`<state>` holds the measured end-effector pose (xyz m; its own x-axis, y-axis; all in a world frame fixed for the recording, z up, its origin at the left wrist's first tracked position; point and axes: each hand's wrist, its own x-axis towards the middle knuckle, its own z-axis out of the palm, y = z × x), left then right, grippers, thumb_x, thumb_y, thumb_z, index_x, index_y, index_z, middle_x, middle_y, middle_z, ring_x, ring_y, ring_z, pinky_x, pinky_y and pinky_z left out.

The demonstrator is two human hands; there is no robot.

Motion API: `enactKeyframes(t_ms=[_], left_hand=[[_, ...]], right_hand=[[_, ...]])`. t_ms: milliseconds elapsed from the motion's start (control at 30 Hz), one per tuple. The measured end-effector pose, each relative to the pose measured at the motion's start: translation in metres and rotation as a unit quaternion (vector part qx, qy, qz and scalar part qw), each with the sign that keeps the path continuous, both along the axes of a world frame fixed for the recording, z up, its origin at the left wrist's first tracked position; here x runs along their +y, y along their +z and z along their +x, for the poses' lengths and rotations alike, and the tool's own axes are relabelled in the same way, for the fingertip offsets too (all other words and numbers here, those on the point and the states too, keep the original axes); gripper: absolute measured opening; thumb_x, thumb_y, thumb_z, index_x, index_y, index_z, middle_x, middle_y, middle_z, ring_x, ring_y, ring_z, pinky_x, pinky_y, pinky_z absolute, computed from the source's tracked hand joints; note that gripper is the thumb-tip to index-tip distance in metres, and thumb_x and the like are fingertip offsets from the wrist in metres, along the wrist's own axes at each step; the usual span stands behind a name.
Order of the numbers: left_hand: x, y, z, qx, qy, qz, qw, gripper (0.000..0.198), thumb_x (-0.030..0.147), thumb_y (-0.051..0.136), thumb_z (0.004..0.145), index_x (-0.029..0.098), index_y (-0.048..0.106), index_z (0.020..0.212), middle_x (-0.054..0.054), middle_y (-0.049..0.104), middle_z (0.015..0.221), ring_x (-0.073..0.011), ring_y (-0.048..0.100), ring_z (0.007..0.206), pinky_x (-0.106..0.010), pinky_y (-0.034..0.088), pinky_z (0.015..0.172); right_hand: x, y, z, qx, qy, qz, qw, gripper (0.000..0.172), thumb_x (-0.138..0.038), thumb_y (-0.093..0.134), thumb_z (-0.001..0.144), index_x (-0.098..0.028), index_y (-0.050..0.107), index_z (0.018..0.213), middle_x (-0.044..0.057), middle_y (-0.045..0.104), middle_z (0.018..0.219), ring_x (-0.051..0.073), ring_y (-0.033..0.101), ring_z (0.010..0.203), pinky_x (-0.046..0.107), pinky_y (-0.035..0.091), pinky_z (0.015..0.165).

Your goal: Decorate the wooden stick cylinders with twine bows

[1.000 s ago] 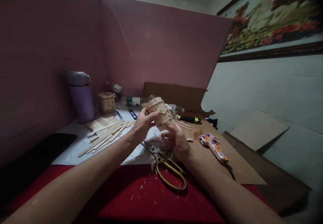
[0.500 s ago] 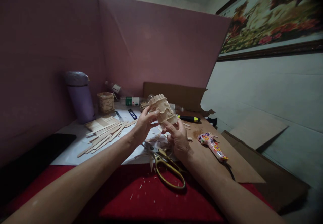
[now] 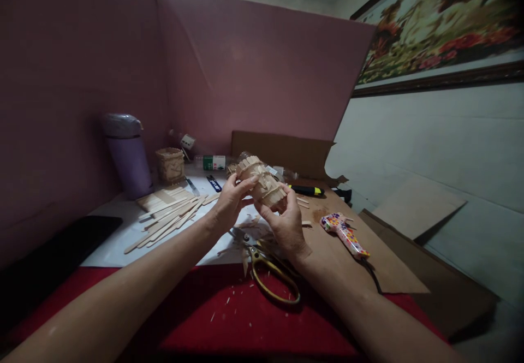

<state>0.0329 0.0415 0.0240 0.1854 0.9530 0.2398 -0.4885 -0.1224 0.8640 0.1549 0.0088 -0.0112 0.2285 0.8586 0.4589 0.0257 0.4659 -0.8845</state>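
Both my hands hold a small cup-shaped holder made of wooden sticks (image 3: 262,180) above the table, tilted on its side. My left hand (image 3: 230,203) grips its left end with thumb and fingers. My right hand (image 3: 286,222) is wrapped around its lower right side. Directly below my hands lie yellow-handled scissors (image 3: 268,271) among wood scraps. Loose wooden sticks (image 3: 170,215) are spread on white paper to the left.
A purple flask (image 3: 126,153), a second stick holder (image 3: 171,165) and a bottle (image 3: 213,162) stand at the back. A patterned glue gun (image 3: 344,234) and a yellow-black cutter (image 3: 306,190) lie on brown cardboard (image 3: 385,275) at right. A black phone (image 3: 57,245) lies left.
My hands turned the stick holder and tipped it more onto its side. My right hand rose from below and closed around its lower end.
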Motion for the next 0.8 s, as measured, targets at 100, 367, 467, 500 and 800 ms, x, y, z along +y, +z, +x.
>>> enactKeyframes(t_ms=[100,367,467,500,800], left_hand=[[-0.001,0.001,0.000,0.003,-0.003,-0.008,1.000,0.042,0.031,0.076,0.067,0.017,0.060,0.103,-0.005,0.065,0.093,-0.0169,0.061,0.078,-0.031,0.049,0.070],[0.007,-0.004,0.001,0.056,0.266,0.005,0.962,0.035,0.039,0.073,0.068,0.019,0.053,0.090,-0.001,0.059,0.086,-0.0158,0.056,0.077,-0.030,0.044,0.071],[0.007,-0.006,0.001,0.135,0.357,0.121,0.916,0.021,0.031,0.070,0.071,0.019,0.057,0.080,0.000,0.058,0.076,-0.0146,0.053,0.071,-0.029,0.043,0.070],[0.006,-0.007,0.001,0.165,0.353,0.160,0.907,0.016,0.030,0.068,0.073,0.018,0.059,0.077,0.000,0.059,0.074,-0.0149,0.053,0.071,-0.029,0.043,0.070],[0.001,-0.007,0.005,0.235,0.325,0.163,0.901,0.016,0.032,0.068,0.071,0.017,0.067,0.067,-0.003,0.066,0.066,-0.0166,0.057,0.066,-0.030,0.043,0.067]], right_hand=[[0.000,-0.002,0.000,-0.029,-0.027,0.005,0.999,0.068,-0.040,0.077,0.066,-0.019,0.047,0.123,0.007,0.066,0.105,0.019,0.061,0.081,0.032,0.050,0.068],[0.003,-0.003,0.005,-0.115,-0.115,0.030,0.986,0.071,-0.037,0.077,0.066,-0.020,0.047,0.128,0.008,0.067,0.105,0.019,0.061,0.075,0.034,0.051,0.069],[0.004,-0.004,0.007,-0.143,-0.149,0.033,0.978,0.070,-0.036,0.077,0.066,-0.022,0.048,0.129,0.010,0.066,0.112,0.021,0.063,0.080,0.035,0.051,0.071],[0.004,-0.004,0.008,-0.155,-0.159,0.030,0.975,0.070,-0.036,0.076,0.066,-0.022,0.048,0.129,0.011,0.066,0.113,0.022,0.063,0.080,0.036,0.051,0.071],[0.001,-0.003,0.008,-0.279,-0.245,0.051,0.927,0.069,-0.035,0.073,0.070,-0.022,0.047,0.132,0.012,0.062,0.119,0.020,0.063,0.072,0.038,0.050,0.070]])
